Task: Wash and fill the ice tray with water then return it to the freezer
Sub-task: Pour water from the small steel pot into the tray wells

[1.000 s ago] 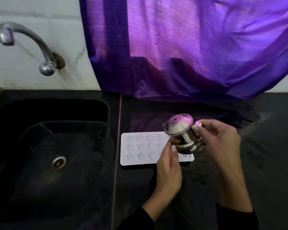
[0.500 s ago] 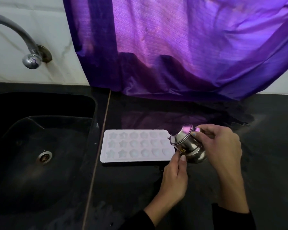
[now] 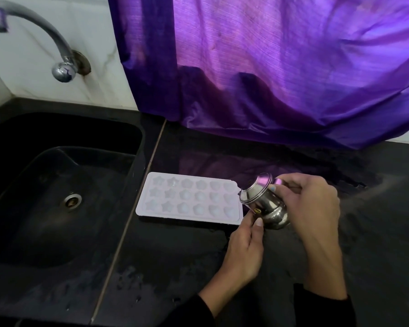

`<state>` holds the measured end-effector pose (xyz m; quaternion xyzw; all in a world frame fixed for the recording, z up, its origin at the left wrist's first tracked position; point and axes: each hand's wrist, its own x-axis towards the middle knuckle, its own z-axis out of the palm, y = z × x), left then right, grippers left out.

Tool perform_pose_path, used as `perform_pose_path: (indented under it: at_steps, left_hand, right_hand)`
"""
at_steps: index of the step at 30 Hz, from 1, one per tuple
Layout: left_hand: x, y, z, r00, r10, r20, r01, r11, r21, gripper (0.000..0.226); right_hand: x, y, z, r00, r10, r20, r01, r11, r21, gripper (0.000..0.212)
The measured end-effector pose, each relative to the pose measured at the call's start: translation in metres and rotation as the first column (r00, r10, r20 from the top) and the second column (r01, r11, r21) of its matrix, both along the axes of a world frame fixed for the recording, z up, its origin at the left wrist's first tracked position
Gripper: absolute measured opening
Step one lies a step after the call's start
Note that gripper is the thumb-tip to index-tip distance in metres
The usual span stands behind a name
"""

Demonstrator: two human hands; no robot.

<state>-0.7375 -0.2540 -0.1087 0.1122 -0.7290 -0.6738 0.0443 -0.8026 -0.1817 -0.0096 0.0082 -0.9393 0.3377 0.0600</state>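
Both hands [image 3: 309,204] tilt steel pot [image 3: 264,204] over ice tray's [image 3: 189,199] right end.

- A white ice tray [image 3: 189,199] is seen, moulded with star and rounded shapes.
- A shiny silver pot [image 3: 264,204] is marked by a small yellow sticker.
- A purple curtain [image 3: 281,67] is shown at the far side, with darker violet bands.
- The counter [image 3: 175,267] and sink [image 3: 57,185] are black.
- The tap [image 3: 45,41] is chrome against a white, grey-veined wall [image 3: 33,74].
- Black sleeves [image 3: 323,310] are worn.
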Motion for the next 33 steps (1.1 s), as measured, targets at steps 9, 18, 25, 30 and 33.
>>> perform_pose_path:
  at_steps: [9,18,25,30,33]
  left_hand:
    - [0.001,0.002,0.003,0.994,0.092,-0.062,-0.094,0.995,-0.02,0.033]
    - [-0.001,-0.001,0.004,0.98,0.194,-0.045,-0.192,0.981,0.036,0.033]
    - [0.003,-0.004,0.003,0.979,0.201,-0.017,-0.2,0.978,0.054,0.034]
    - [0.001,-0.008,0.001,0.981,0.192,-0.002,-0.191,0.979,0.075,0.03]
    - [-0.002,-0.009,-0.004,0.981,0.192,0.012,-0.192,0.977,0.09,0.026]
  right_hand:
    - [-0.006,0.012,0.001,0.997,0.061,0.055,-0.052,0.988,-0.145,0.012]
    - [-0.004,0.007,0.001,0.995,0.102,0.019,-0.094,0.967,-0.238,0.014]
    - [-0.002,-0.007,0.001,0.994,0.104,0.02,-0.101,0.987,-0.121,0.01]
    - [-0.001,-0.016,0.0,0.996,0.09,-0.008,-0.091,0.993,-0.077,0.01]
    - [-0.001,-0.018,-0.001,0.995,0.095,-0.019,-0.096,0.994,-0.06,0.012]
